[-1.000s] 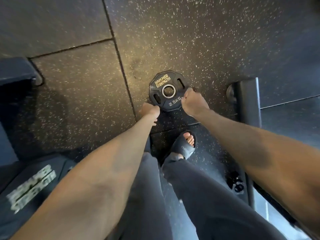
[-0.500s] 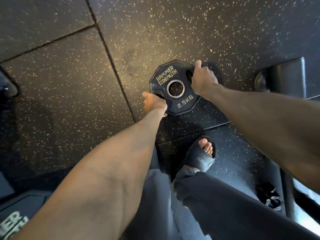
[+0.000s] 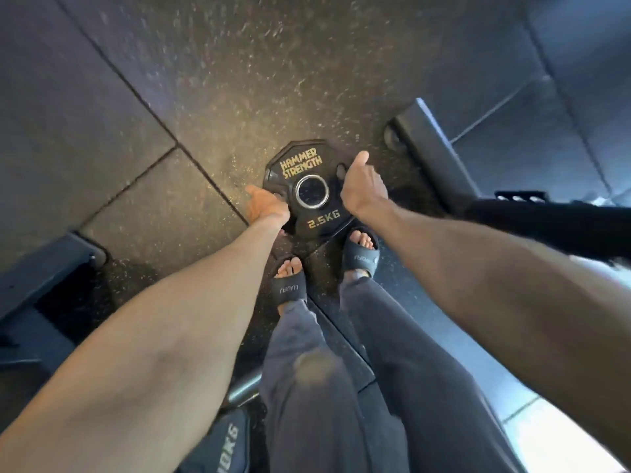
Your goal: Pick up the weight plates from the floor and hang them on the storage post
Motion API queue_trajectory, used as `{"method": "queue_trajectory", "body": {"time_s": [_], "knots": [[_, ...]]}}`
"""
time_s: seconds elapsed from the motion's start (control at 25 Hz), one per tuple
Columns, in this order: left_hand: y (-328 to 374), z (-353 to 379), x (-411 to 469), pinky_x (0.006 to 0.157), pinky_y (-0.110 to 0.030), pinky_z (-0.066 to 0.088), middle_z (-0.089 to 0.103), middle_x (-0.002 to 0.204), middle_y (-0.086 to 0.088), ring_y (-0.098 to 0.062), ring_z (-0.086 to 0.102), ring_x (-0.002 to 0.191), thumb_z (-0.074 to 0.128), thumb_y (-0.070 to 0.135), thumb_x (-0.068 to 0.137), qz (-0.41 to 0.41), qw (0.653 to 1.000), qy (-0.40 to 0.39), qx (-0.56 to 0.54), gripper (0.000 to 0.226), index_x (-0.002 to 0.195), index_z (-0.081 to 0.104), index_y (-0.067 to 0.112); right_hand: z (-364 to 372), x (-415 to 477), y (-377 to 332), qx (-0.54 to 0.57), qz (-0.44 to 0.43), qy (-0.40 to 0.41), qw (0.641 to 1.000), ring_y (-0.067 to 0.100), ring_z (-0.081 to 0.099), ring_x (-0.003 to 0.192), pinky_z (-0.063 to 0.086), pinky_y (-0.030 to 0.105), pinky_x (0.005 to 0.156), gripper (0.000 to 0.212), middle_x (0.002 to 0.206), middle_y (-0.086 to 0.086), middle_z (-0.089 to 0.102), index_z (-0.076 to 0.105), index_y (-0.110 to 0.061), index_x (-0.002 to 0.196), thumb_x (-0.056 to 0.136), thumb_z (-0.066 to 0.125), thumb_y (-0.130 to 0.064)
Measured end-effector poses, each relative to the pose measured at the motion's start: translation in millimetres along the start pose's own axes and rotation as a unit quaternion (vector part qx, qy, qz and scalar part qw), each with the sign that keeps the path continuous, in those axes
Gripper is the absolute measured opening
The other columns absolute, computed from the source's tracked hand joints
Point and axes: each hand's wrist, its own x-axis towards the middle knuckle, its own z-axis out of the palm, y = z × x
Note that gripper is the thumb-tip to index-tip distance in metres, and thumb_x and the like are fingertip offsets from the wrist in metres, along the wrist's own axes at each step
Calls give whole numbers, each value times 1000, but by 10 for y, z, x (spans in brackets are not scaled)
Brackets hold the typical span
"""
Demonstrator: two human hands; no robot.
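Nearest the camera, two bare forearms are reaching down and forward past a pair of legs in dark trousers [image 3: 341, 387]. At the bottom edge, below the weight plate and left of the legs, a dark plate face with pale lettering [image 3: 227, 448] is showing only in part.

Just below the weight plate, two feet are standing in black slides: the left slide [image 3: 288, 290] a little nearer, the right slide [image 3: 362, 257] just under the plate's lower right edge.

The weight plate [image 3: 309, 189] is sitting in the middle of the view, a black many-sided disc marked HAMMER STRENGTH and 2.5KG in yellow, with a metal-ringed centre hole. It is being held face up between both hands. Whether its lower edge is touching the floor cannot be told.

The left hand [image 3: 266, 208] is gripping the plate's left rim, fingers curling into the grip slot there. The right hand [image 3: 363, 186] is clamping the right rim, thumb lying up along the plate's face beside the other slot, fingers wrapping out of sight behind the edge.

Around and beyond the plate, the speckled rubber floor [image 3: 239, 80] is stretching away, divided by dark seams. To the right of the plate a dark metal frame beam [image 3: 433, 158] is lying on the floor, and to the lower left another dark frame foot [image 3: 44, 271] is resting on it.
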Motion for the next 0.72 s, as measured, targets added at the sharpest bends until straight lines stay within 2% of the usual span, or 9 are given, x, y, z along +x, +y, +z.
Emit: {"method": "queue_trajectory", "body": {"time_s": [0.08,0.2,0.28,0.36,0.48,0.56,0.64,0.72], "knots": [[115,-361,-590,105,-47,46,52,141,-19,-38,52,128,60,14,94,45,998,-17,51,70,150,20,3,-502,-630,20,38,32,5,999,40,57,121,45,43,93,61,128,22,60,25,4,144,92,56,-4],[348,-811,-1498,104,-48,46,52,140,-17,-39,54,126,56,20,97,110,986,-39,122,65,150,21,4,-1180,-1602,84,105,103,20,989,38,57,123,47,43,94,67,133,20,58,20,1,149,92,56,-4],[511,-997,-2076,94,-48,54,55,136,-16,-40,59,118,58,20,94,141,978,-54,146,60,145,29,6,-1531,-2217,188,136,144,40,979,37,55,126,46,44,98,73,136,20,57,15,1,152,93,58,-7],[662,-1132,-2713,75,-49,61,57,129,-15,-43,63,107,61,16,90,194,961,-78,179,54,136,36,7,-1856,-2823,381,176,181,81,964,36,56,125,46,43,98,73,134,19,59,16,1,153,94,58,-9],[824,-1241,-3635,53,-59,58,55,124,-20,-47,63,100,63,3,79,255,930,-119,238,54,127,38,10,-2220,-3571,707,221,228,146,937,38,58,123,48,43,93,70,132,19,60,20,-1,152,93,55,-11],[861,-1250,-4299,41,-49,56,56,119,-17,-47,64,97,65,-1,77,309,899,-132,280,55,126,41,5,-2414,-4107,988,272,254,177,911,38,58,123,48,44,95,65,135,20,58,25,-2,150,92,54,-12],[851,-1219,-4884,37,-41,53,59,110,-19,-43,69,81,64,-1,78,361,866,-151,312,47,122,47,-1,-2551,-4608,1273,313,273,217,883,39,57,123,48,44,95,56,135,20,58,34,-4,143,92,54,-16],[724,-1146,-5471,42,-42,57,66,98,-22,-35,69,61,61,1,80,412,827,-163,347,30,109,54,-6,-2589,-5187,1565,339,280,259,860,39,57,121,46,42,92,45,130,20,60,42,-4,133,93,55,-21]]}}
